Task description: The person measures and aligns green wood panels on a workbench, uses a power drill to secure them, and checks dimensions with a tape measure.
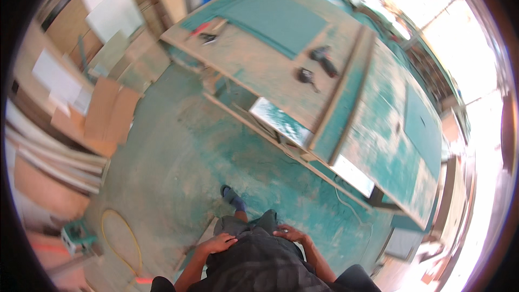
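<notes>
My left hand [220, 243] lies flat against the dark shorts at my left thigh, fingers stretched out and nothing in it. On the other side my right hand [291, 233] rests at the right thigh, its fingers extended and apparently holding nothing. Both hands are away from the large workbench [254, 81] ahead. On that bench lie a dark cordless drill [324, 60] and a smaller black tool [306, 77], both blurred. Farther left are a red-handled tool [199, 31] and a small dark tool [207, 38]. A green flat panel [273, 21] lies at the back.
A wooden-edged channel [346, 94] divides the dusty bench top. Boards and cardboard [111, 108] lean along the left side. A yellow hose [121, 238] curls over the floor near a green machine [78, 236]. A pale cable [354, 211] hangs below the bench.
</notes>
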Demonstrator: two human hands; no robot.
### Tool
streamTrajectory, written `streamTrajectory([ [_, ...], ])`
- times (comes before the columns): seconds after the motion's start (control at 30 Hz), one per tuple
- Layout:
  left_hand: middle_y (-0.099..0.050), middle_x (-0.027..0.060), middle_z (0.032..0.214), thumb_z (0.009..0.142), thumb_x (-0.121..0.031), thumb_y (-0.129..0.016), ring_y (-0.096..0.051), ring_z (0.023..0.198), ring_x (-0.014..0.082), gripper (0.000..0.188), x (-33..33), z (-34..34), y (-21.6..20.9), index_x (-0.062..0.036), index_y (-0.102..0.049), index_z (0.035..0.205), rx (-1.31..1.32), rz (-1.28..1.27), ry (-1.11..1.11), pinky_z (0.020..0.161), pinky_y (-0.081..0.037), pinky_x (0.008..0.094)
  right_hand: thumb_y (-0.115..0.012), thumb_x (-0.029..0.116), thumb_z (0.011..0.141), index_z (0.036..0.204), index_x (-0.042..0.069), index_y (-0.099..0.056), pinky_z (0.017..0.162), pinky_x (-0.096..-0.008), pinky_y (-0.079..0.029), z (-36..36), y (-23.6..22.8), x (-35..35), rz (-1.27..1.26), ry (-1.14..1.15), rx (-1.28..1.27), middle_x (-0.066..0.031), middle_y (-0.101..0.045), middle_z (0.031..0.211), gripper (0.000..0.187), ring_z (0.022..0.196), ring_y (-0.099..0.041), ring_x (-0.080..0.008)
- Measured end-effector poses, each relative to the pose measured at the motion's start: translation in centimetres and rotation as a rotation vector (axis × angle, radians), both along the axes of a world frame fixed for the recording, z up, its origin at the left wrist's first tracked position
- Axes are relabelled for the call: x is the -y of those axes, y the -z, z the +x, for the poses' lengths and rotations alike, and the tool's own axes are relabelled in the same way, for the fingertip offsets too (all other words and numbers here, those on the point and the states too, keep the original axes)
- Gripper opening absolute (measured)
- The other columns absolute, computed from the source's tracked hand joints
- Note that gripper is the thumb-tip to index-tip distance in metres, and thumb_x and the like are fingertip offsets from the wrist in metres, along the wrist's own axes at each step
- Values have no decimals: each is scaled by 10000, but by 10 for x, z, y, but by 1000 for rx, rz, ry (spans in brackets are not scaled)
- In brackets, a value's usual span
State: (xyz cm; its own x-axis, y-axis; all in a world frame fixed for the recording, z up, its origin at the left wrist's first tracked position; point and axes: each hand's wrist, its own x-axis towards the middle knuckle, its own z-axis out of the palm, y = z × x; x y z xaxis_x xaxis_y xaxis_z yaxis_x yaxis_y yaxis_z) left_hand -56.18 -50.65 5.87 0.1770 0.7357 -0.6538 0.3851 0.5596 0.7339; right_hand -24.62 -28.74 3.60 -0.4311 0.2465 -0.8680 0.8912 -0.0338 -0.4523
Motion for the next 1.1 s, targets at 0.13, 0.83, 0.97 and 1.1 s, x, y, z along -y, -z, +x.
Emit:
streamTrajectory([
  [0.13,-663,96,1124,974,-534,-559,-602,1036,231,522,-52,-14,-45,-61,-663,1170,130,-244,253,899,-473,370,-655,515,920,1274,84,-660,996,-393,-464,48,-10,46,-136,179,-158,-104,-653,1299,558,1150,-622,-253],
  [0.83,-672,100,1012,1025,-420,-524,-641,925,205,442,-137,212,-244,-9,-668,948,719,431,178,824,-501,336,-590,540,946,1239,49,-630,957,-395,-481,225,82,256,-161,906,-32,-117,-618,1301,573,1147,-604,-247],
  [0.97,-542,31,701,920,-667,-538,-533,668,164,627,-146,238,-390,-90,-538,676,1797,673,4,609,-400,322,-586,535,946,1255,46,-622,948,-397,-486,227,70,224,-152,1018,29,-120,-633,1266,579,1127,-613,-255],
  [1.1,-542,33,706,929,-643,-540,-526,659,166,610,-153,229,-413,-86,-534,680,1909,890,41,606,-398,324,-582,530,946,1270,44,-614,939,-398,-490,226,40,190,-89,1071,39,-122,-648,1232,585,1106,-622,-263],
])
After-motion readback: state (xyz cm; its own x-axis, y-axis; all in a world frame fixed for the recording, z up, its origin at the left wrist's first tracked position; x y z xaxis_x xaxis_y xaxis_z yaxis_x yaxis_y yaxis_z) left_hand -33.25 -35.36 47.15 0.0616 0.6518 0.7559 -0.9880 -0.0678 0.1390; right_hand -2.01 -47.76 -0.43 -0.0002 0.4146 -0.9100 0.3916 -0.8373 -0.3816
